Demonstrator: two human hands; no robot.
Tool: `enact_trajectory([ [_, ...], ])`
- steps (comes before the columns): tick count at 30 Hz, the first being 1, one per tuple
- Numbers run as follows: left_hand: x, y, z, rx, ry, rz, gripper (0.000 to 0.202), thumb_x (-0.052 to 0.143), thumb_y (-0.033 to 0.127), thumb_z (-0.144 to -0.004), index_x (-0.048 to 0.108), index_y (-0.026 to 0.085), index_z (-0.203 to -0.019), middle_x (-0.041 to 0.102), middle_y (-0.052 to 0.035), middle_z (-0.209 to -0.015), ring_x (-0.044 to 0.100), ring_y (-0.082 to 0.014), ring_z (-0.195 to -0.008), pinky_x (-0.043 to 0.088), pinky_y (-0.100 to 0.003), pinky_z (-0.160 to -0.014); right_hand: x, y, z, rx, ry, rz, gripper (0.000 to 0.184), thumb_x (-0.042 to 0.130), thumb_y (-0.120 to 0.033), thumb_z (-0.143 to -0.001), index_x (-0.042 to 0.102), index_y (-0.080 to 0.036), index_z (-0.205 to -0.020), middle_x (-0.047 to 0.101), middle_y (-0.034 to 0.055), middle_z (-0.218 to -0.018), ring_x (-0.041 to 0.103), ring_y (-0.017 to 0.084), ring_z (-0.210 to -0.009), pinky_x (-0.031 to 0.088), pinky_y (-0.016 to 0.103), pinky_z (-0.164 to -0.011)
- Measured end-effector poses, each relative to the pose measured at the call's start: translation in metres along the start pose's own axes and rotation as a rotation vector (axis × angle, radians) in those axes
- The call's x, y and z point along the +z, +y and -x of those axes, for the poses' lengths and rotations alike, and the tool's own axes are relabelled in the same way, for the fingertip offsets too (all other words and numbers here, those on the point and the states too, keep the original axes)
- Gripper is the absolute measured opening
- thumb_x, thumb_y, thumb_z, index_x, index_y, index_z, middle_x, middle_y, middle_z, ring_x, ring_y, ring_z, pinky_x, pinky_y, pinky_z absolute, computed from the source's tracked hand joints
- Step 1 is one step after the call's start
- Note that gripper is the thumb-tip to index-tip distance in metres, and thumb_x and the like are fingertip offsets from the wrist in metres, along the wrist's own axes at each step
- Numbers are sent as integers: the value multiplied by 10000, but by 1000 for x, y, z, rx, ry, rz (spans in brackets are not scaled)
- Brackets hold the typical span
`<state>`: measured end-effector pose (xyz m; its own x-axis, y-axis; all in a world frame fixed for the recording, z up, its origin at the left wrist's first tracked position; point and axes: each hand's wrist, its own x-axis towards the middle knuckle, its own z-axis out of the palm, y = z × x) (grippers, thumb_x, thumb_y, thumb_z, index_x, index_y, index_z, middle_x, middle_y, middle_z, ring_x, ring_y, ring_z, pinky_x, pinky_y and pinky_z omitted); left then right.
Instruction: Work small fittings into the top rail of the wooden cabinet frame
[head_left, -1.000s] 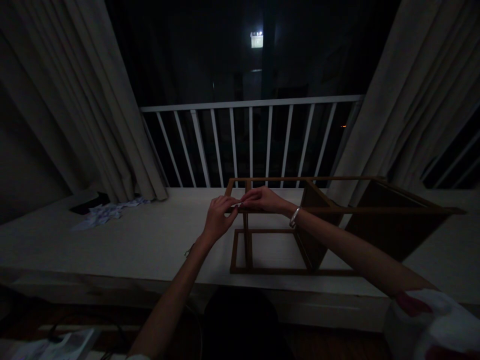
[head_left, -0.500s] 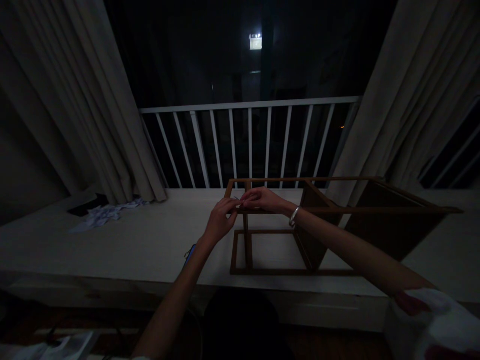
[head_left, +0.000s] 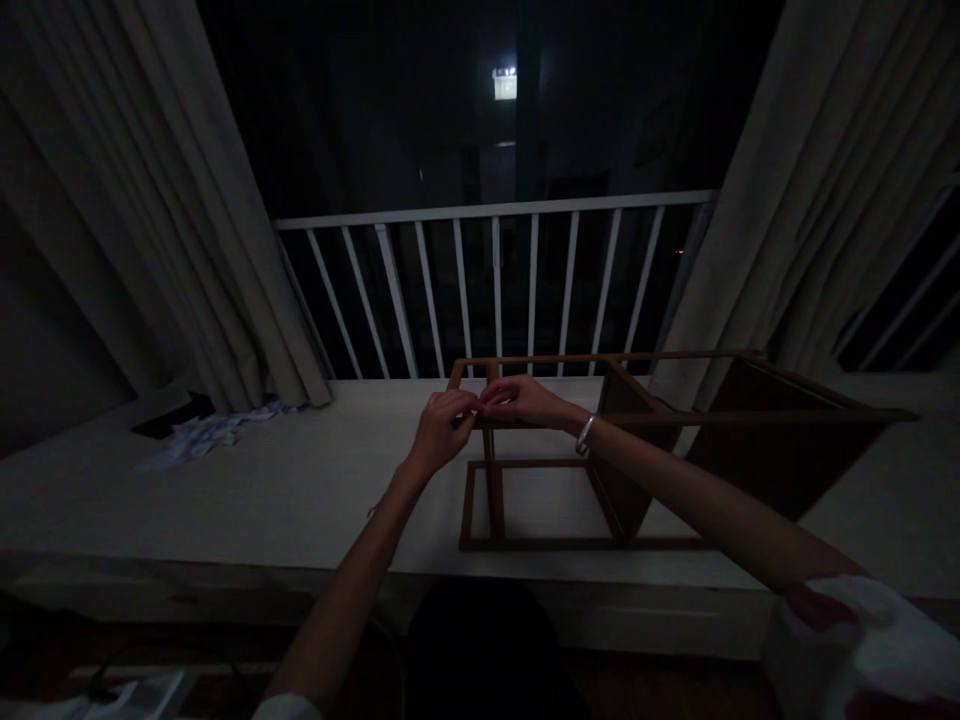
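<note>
A brown wooden shelf frame (head_left: 555, 545) lies on its side on the pale window ledge (head_left: 300, 500). My left hand (head_left: 444, 428) is at the upper left end of the frame, with its fingers pinched together. Against its fingertips, my right hand (head_left: 525, 400) pinches too, resting at the frame's upper bar. Whatever sits between the fingertips is too small and dark to make out. A silver bracelet (head_left: 585, 434) circles the right wrist. Two dark panels cross the frame, one panel (head_left: 795, 440) at its right end.
Behind the ledge runs a white railing (head_left: 495, 210) before a dark window. Curtains hang at the left (head_left: 150, 200) and right (head_left: 810, 200). Crumpled patterned cloth or paper (head_left: 202, 435) lies on the ledge's left. Pale items (head_left: 142, 695) show at the lower left.
My left fingers have closed in against the right fingertips; a thin dark piece seen between them before is now hidden. The view has shifted slightly. The frame stays in place.
</note>
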<state>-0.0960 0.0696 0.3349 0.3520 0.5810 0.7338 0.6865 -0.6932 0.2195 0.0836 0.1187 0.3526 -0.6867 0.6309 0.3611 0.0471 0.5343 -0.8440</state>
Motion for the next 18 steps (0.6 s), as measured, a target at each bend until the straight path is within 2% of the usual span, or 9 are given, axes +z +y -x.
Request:
enact_trajectory([
  [10, 4, -5, 0, -13, 28, 5, 211, 434, 99, -731, 596, 201, -820, 633, -12, -897, 540, -151, -911, 320, -341, -869, -2, 4, -1, -9, 39, 133, 293, 608, -336, -672, 617, -133, -883, 601, 40, -842, 551, 121, -774, 432, 255, -708],
  [15, 7, -7, 1, -11, 49, 51, 194, 445, 102, -726, 591, 194, -815, 641, -10, -890, 550, -145, -906, 309, -345, -889, -5, 3, -2, -122, 100, 213, 185, 611, -292, -672, 635, -153, -791, 549, 41, -914, 526, 118, -811, 421, 260, -734],
  [18, 8, -8, 2, -19, 45, 81, 240, 418, 74, -725, 591, 198, -836, 642, -9, -909, 555, -141, -911, 304, -355, -903, -5, 6, -4, -130, 150, 193, 177, 596, -281, -683, 627, -155, -804, 537, 42, -952, 521, 110, -805, 421, 260, -741],
])
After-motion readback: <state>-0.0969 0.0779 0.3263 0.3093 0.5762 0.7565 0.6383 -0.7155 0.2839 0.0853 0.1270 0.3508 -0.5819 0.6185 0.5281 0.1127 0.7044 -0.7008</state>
